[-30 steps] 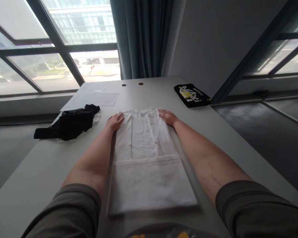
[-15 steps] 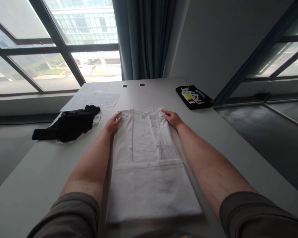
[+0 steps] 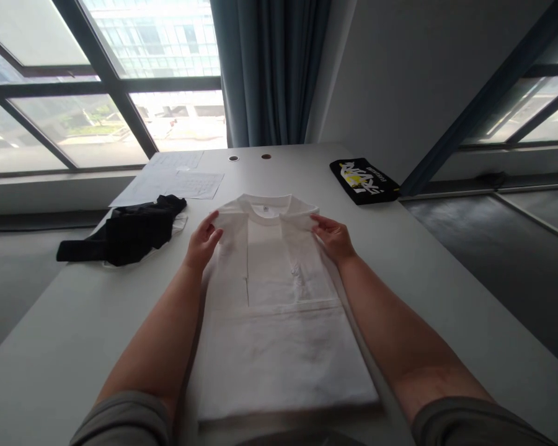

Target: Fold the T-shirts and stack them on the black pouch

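Note:
A white T-shirt (image 3: 270, 353) lies folded lengthwise in front of me, its sides turned inward and its lower part folded up over the middle. The round collar (image 3: 266, 209) with a small label points away from me, and that end looks slightly raised. My left hand (image 3: 203, 243) is closed on the left shoulder edge, thumb towards me. At the opposite shoulder edge my right hand (image 3: 335, 240) pinches the fabric between thumb and fingers. The cloth under the fingertips is partly hidden.
A crumpled black garment (image 3: 137, 229) with some white cloth under it lies at the left table edge. Paper sheets (image 3: 181, 179) are behind it. A folded black printed cloth (image 3: 365, 181) sits at the far right. Two round holes pierce the white table (image 3: 446, 334) near the curtain (image 3: 272, 74).
The collar end of the T-shirt has risen and spread, with the neck opening now plainer. Both hands have moved slightly outward with the shoulder edges.

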Tool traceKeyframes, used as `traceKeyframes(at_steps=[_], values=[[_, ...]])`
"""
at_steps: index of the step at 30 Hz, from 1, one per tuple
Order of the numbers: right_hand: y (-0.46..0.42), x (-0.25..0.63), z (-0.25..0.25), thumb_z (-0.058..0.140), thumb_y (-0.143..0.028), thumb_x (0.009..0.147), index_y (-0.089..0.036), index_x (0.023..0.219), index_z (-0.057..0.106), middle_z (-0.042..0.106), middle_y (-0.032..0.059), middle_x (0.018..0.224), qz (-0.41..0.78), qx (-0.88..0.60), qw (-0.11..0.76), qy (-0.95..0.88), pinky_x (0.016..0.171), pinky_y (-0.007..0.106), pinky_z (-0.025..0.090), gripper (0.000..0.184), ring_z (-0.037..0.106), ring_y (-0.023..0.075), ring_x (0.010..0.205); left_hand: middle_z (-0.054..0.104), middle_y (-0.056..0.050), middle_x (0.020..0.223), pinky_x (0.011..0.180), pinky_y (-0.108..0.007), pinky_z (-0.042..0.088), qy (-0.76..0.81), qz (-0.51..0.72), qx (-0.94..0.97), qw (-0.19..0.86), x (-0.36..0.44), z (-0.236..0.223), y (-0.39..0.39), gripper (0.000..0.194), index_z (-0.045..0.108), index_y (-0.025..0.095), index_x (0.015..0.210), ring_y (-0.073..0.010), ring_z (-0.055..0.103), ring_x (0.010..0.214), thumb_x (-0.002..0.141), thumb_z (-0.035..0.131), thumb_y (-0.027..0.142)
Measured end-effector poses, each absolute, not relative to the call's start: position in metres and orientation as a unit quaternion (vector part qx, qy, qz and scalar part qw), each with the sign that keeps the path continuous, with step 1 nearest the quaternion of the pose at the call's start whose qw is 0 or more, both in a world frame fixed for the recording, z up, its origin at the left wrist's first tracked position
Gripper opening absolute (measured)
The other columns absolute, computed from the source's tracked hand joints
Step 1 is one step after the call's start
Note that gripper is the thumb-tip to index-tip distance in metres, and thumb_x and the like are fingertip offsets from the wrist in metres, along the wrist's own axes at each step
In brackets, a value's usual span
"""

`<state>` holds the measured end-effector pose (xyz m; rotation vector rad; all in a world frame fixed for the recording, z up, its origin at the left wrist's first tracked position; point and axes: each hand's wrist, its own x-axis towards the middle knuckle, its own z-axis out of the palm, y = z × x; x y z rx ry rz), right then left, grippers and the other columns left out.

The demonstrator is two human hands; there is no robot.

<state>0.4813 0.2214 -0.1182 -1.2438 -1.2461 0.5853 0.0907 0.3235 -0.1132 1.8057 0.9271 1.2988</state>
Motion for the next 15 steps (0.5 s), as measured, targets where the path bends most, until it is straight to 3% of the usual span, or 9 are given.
traceKeyframes(at_steps=[4, 10, 13, 15], values=[[0.201, 0.484, -0.114, 0.082, -0.046, 0.079, -0.021, 0.114, 0.079, 0.073, 0.0007, 0.080, 0.216, -0.542, 0.619, -0.526, 0.080, 0.036, 0.060, 0.043, 0.067, 0.0175, 0.075, 0.065, -0.013, 0.135, 0.112, -0.044, 0.050, 0.352, 0.536, 0.680, 0.355, 0.088, -0.105, 0.299, 0.063, 0.059, 0.020, 0.141, -0.0271, 0.063, 0.126, 0.088, 0.075, 0.050], [0.150, 0.482, -0.112, 0.078, -0.044, 0.083, -0.023, 0.102, 0.080, 0.080, 0.0058, 0.101, 0.196, -0.559, 0.579, -0.560, 0.095, 0.043, 0.059, 0.028, 0.074, 0.0246, 0.096, 0.070, -0.009, 0.115, 0.111, -0.042, 0.050, 0.365, 0.547, 0.682, 0.320, 0.070, -0.108, 0.259, 0.043, 0.063, 0.022, 0.122, -0.0235, 0.067, 0.116, 0.086, 0.076, 0.041], [0.120, 0.484, -0.111, 0.073, -0.040, 0.086, -0.025, 0.104, 0.079, 0.079, 0.0053, 0.107, 0.192, -0.568, 0.506, -0.620, 0.101, 0.043, 0.056, 0.024, 0.073, 0.0257, 0.104, 0.070, -0.004, 0.104, 0.102, -0.038, 0.054, 0.383, 0.470, 0.734, 0.307, 0.052, -0.113, 0.238, 0.061, 0.051, 0.026, 0.141, -0.0199, 0.070, 0.104, 0.086, 0.073, 0.039], [0.105, 0.486, -0.110, 0.071, -0.038, 0.086, -0.026, 0.121, 0.074, 0.077, 0.0048, 0.111, 0.202, -0.575, 0.456, -0.648, 0.101, 0.041, 0.055, 0.037, 0.072, 0.0249, 0.105, 0.070, -0.001, 0.101, 0.097, -0.036, 0.056, 0.400, 0.374, 0.783, 0.295, 0.042, -0.115, 0.226, 0.082, 0.035, 0.028, 0.157, -0.0185, 0.071, 0.095, 0.085, 0.072, 0.039]])
